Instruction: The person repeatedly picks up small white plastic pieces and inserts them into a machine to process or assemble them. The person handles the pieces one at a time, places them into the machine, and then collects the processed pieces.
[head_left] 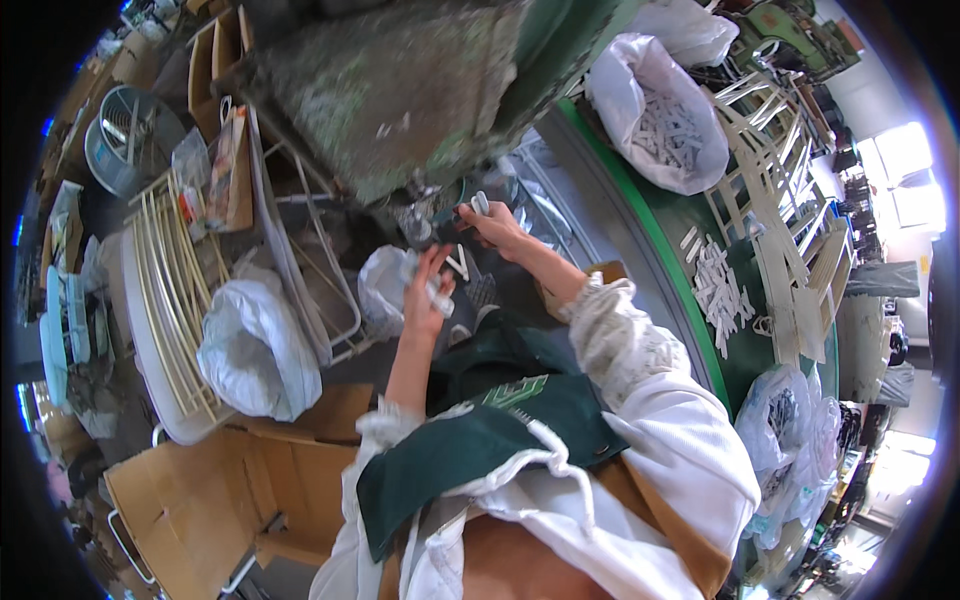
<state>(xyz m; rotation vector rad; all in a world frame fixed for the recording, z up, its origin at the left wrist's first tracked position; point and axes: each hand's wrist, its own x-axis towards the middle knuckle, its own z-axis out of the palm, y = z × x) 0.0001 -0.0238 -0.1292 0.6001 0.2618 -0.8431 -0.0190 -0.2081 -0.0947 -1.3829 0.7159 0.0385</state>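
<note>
My right hand (492,229) is closed on a small white plastic piece (481,203), close to the front of a large worn green machine (390,110). Left of it and a little nearer is my left hand (424,290), slightly smeared by motion. White plastic pieces (439,298) show against its palm and fingers. Between the two hands there is a slim white V-shaped piece (458,263); what supports it I cannot make out. A white bag (382,280) hangs open just beside my left hand.
On the right, a green-topped table (665,235) bears a pile of white pieces (718,290) and a white sack (612,85) full of them. Cream strips (160,310) and a white bag (255,350) stand left, with an open cardboard box (180,500) nearer me.
</note>
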